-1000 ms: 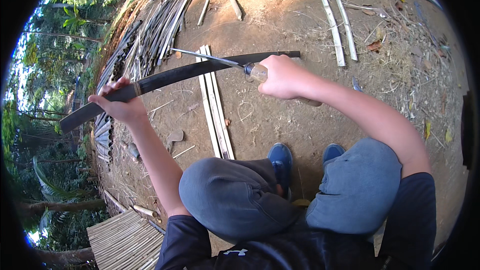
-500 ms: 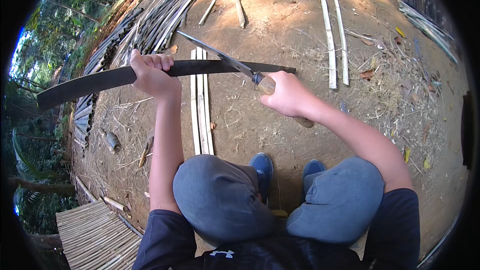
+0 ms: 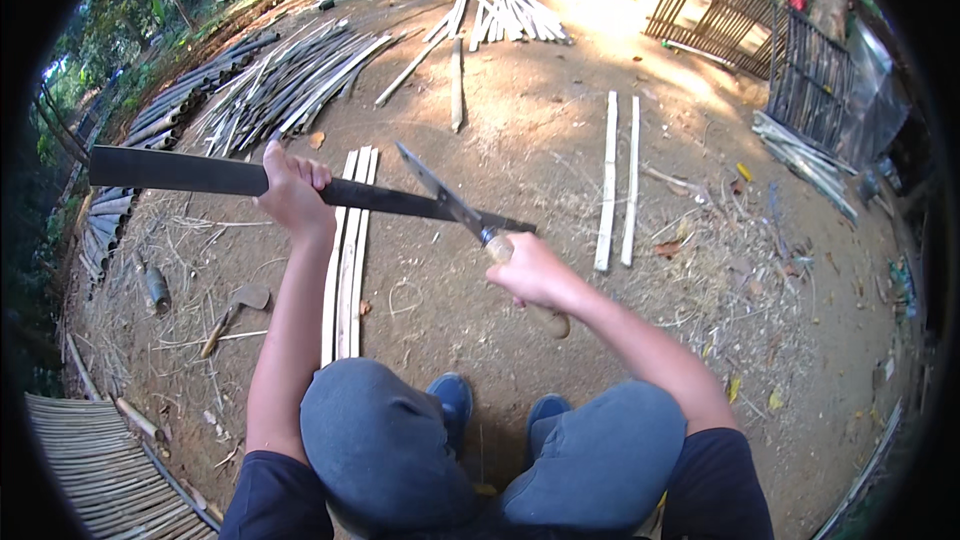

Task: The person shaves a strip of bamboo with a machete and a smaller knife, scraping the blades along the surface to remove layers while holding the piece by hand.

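Observation:
My left hand (image 3: 293, 188) is closed round a long dark strip (image 3: 175, 170), probably split bamboo, with its wider end out to the left. In my right hand (image 3: 535, 270) is the pale wooden handle of a machete (image 3: 428, 175). Its blade points up and to the left and crosses the strip near its narrow right end; whether the edge bites into the strip I cannot tell. Both hands are held out ahead of my knees, above the dirt ground. Beneath the strip lie several pale split slats (image 3: 350, 270) side by side.
Left, on the ground, lie a hatchet-like tool (image 3: 235, 318) and a bottle (image 3: 157, 290). Two pale slats (image 3: 606, 190) lie to the right. Beyond are a heap of split bamboo (image 3: 290, 85), another slat pile (image 3: 515, 15) and bamboo panels (image 3: 715, 15). A bamboo platform (image 3: 100, 465) stands lower left.
The view has tilted up, showing more of the far yard. The strip now slopes down to the right, and the machete still crosses it near the narrow end. Both grips hold.

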Tool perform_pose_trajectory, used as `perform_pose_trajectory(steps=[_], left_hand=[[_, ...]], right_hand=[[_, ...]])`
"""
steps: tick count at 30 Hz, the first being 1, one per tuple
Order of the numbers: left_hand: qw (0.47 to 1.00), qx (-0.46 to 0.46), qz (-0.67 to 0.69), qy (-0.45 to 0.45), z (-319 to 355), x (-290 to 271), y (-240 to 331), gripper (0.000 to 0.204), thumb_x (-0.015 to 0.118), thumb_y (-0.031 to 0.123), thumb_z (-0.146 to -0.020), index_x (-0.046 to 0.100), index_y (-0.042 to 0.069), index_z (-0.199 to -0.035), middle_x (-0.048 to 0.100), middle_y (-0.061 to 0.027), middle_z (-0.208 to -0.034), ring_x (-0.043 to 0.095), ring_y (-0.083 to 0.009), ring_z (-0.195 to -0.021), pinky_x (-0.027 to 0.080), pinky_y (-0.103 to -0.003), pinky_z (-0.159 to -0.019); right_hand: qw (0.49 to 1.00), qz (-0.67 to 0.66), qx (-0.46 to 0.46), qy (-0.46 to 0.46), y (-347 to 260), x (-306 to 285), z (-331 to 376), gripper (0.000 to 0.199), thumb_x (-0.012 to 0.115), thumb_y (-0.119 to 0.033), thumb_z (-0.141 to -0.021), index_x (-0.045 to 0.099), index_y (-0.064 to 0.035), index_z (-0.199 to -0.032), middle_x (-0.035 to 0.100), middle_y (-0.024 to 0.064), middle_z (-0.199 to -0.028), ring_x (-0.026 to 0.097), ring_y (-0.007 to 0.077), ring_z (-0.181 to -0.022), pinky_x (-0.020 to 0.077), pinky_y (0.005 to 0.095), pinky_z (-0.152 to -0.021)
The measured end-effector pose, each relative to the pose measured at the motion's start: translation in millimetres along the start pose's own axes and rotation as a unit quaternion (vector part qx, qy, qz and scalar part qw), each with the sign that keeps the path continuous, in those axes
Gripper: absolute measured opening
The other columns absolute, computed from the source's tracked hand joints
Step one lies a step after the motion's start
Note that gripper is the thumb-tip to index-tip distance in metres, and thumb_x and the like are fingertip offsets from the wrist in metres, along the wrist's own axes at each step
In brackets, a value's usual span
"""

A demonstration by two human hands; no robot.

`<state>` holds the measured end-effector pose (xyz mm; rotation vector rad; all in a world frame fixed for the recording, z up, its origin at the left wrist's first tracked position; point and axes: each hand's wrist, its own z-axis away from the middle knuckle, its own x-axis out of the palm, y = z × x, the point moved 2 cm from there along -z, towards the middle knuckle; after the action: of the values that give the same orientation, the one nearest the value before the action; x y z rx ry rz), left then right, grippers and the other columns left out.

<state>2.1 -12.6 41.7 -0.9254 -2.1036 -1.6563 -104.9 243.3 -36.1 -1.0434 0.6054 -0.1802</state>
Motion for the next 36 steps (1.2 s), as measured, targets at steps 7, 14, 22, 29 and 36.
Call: perform_pose_trajectory(steps=[7, 14, 22, 29, 36], left_hand=[[0.999, -0.023, 0.019, -0.018, 17, 18, 4, 0.042, 0.056, 0.024, -0.097, 0.036, 0.013, -0.062, 0.032, 0.0014, -0.053, 0.036, -0.0124, -0.043, 0.034, -0.031, -0.045], [1.0, -0.023, 0.015, -0.014, 12, 8, 4, 0.04, 0.055, 0.025, -0.097, 0.038, 0.012, -0.063, 0.034, 0.0012, -0.053, 0.037, -0.0123, -0.043, 0.035, -0.031, -0.045], [1.0, -0.027, 0.014, 0.004, 8, 3, -1, 0.039, 0.056, 0.026, -0.097, 0.039, 0.012, -0.064, 0.035, 0.0009, -0.054, 0.037, -0.0121, -0.043, 0.035, -0.03, -0.046], [1.0, -0.024, 0.015, -0.006, 11, 5, 1, 0.039, 0.055, 0.025, -0.097, 0.04, 0.012, -0.064, 0.035, 0.0006, -0.054, 0.037, -0.012, -0.043, 0.036, -0.031, -0.046], [1.0, -0.018, 0.019, 0.012, 4, 2, -1, 0.04, 0.056, 0.024, -0.096, 0.039, 0.012, -0.063, 0.034, 0.0002, -0.053, 0.037, -0.0124, -0.042, 0.036, -0.031, -0.045]], right_hand=[[0.994, 0.058, -0.085, 0.034, 4, -8, -2, 0.017, 0.066, -0.016, -0.078, 0.055, -0.0032, -0.076, 0.062, 0.0111, -0.065, 0.063, 0.0203, -0.056, 0.0504, 0.0358, -0.056], [1.0, 0.001, -0.004, 0.004, 13, -4, -2, 0.018, 0.066, -0.015, -0.079, 0.053, -0.003, -0.076, 0.059, 0.0075, -0.062, 0.059, 0.0162, -0.049, 0.0488, 0.035, -0.048], [1.0, 0.005, 0.003, 0.006, 14, -3, -5, 0.017, 0.066, -0.012, -0.08, 0.052, -0.0027, -0.078, 0.057, 0.0057, -0.062, 0.058, 0.0151, -0.048, 0.0482, 0.0327, -0.046], [0.997, 0.043, -0.069, 0.01, 5, -3, 0, 0.019, 0.068, -0.013, -0.077, 0.055, -0.0002, -0.081, 0.06, 0.009, -0.063, 0.06, 0.0174, -0.05, 0.0499, 0.0336, -0.047], [0.997, 0.076, 0.017, 0.005, 29, -7, -11, 0.019, 0.066, -0.005, -0.078, 0.053, -0.0002, -0.091, 0.055, 0.0056, -0.065, 0.057, 0.0138, -0.049, 0.0468, 0.0304, -0.045]])
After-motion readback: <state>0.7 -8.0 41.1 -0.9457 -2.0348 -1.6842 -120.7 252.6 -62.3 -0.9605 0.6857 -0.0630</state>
